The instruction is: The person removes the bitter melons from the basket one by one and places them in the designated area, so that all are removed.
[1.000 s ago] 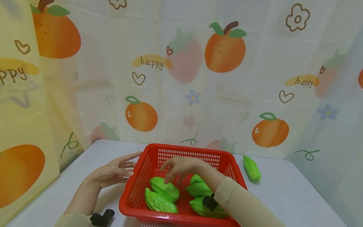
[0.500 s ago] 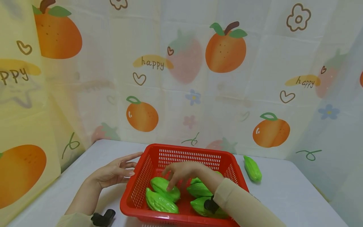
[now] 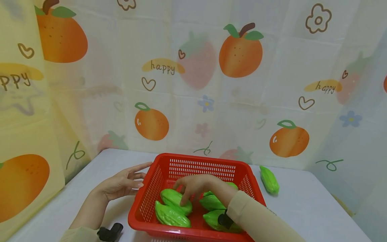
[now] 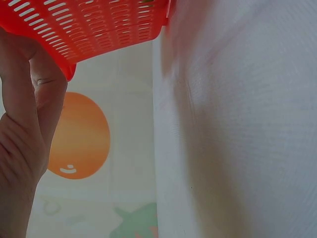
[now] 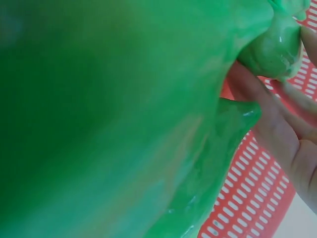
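Where the scene comes closest, 2 pale sleeves enter from the bottom edge: the left sleeve point(image 3: 79, 235) at the left, and the right sleeve point(image 3: 266, 220) slanting over the basket's right wall. At the cuffs sit a left black device point(image 3: 110, 232) and a right black device point(image 3: 224, 219).

Just beyond, the near rim of a red slotted basket point(image 3: 178, 231) crosses the lower middle. At least 5 green gourds lie inside. Nearest on the left is the bumpy front-left gourd point(image 3: 171, 215), with the rear-left gourd point(image 3: 173, 198) close behind it. To the right, partly covered by the forearm, are the front-right gourd point(image 3: 211, 218), the middle-right gourd point(image 3: 211, 202) and the rear-right gourd point(image 3: 233, 185).

Low inside the basket, the right hand point(image 3: 195, 185) grips the rear-left gourd, thumb on its near side and fingers bent down past its far side. In the right wrist view another gourd blurs the foreground. The left hand point(image 3: 122, 183) touches the basket's left side from outside, its fingers loosely extended and spread, the thumb at the rim.

Past the right wall, the outer gourd point(image 3: 269, 180) rests on the white table point(image 3: 305, 201). Behind everything hangs a pale curtain point(image 3: 193, 13) printed with oranges, strawberries, hearts and "happy"; at far left its surface looks yellow.
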Tool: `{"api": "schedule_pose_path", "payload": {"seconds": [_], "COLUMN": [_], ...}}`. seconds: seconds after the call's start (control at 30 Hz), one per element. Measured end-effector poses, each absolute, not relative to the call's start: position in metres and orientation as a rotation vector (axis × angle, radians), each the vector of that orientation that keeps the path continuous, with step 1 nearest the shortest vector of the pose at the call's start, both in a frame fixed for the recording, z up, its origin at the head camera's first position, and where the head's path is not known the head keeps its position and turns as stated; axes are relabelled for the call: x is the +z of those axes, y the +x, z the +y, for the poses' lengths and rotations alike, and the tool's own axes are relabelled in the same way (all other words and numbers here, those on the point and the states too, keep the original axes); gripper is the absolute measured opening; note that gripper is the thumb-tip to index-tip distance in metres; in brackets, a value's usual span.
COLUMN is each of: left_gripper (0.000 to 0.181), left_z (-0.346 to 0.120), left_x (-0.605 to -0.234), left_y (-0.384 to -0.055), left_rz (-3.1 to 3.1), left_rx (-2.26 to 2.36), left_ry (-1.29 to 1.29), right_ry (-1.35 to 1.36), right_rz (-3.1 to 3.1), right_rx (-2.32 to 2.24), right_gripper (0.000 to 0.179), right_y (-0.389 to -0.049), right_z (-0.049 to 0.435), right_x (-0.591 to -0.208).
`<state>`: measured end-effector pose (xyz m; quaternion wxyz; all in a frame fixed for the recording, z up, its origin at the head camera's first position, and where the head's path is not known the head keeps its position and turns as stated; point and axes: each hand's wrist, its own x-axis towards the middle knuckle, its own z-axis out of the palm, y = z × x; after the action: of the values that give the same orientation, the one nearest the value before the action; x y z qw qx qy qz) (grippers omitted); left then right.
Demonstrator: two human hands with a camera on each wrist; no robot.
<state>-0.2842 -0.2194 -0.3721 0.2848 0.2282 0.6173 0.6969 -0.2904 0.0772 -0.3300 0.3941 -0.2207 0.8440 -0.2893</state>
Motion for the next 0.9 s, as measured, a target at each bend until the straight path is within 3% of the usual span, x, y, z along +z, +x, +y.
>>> {"api": "schedule_pose_path", "payload": {"seconds": [0.47, 0.9], "left_gripper": [0.073, 0.069], "left_z": [-0.22, -0.222], "left_x": [-0.374, -0.373], "left_y": [-0.286, -0.289], "left_rz": [1.632, 1.608], "left_rx": [1.863, 1.828], "left_ry": [0.628, 0.68], "right_ry": [-0.59, -0.594], "right_rz": [2.16, 2.199], "right_rx": [-0.757, -0.915], "right_gripper": [0.056, 0.06], "right_y": [-0.29, -0.292], "right_z": [0.079, 0.107], "right_x": [-0.327, -0.296]}}
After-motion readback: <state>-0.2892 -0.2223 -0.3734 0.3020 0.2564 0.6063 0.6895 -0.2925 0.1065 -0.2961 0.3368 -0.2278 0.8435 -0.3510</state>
